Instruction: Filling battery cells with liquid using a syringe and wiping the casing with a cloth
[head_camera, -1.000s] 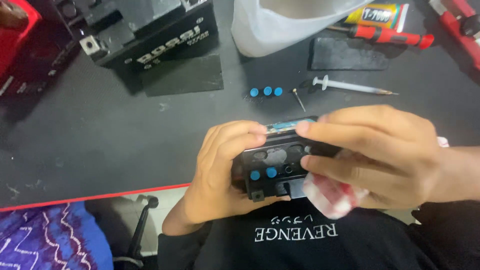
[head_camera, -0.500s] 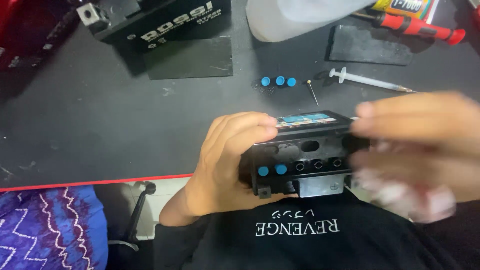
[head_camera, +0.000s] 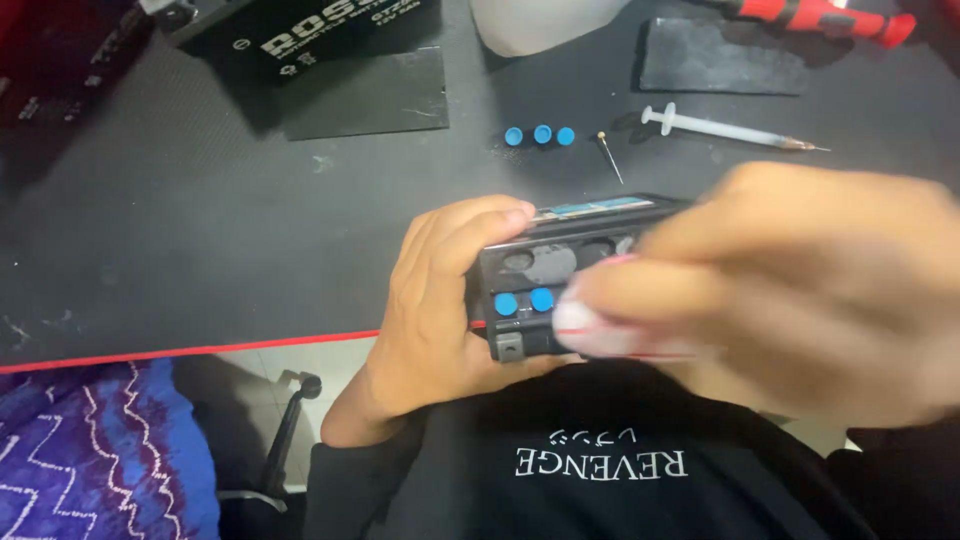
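- Dark matting covers the table (head_camera: 200, 230), whose red-trimmed near edge runs just below the left hand.
- Left hand (head_camera: 440, 300) wraps the left end of a small black battery (head_camera: 560, 275), thumb over its top edge, fingers curled beneath.
- Right hand (head_camera: 800, 290), blurred, lies over the battery's right part, its fingers closed around a white and pink cloth (head_camera: 600, 330) pressed to the battery's face.
- Two blue caps (head_camera: 522, 301) sit in that face, just right of the left thumb; open holes show above them.
- Beyond the hands lie three loose blue caps (head_camera: 540, 135), a thin needle (head_camera: 608, 155) and a syringe (head_camera: 730, 130), well apart from the battery.
- Farther left of those stands a larger black battery (head_camera: 320, 25).
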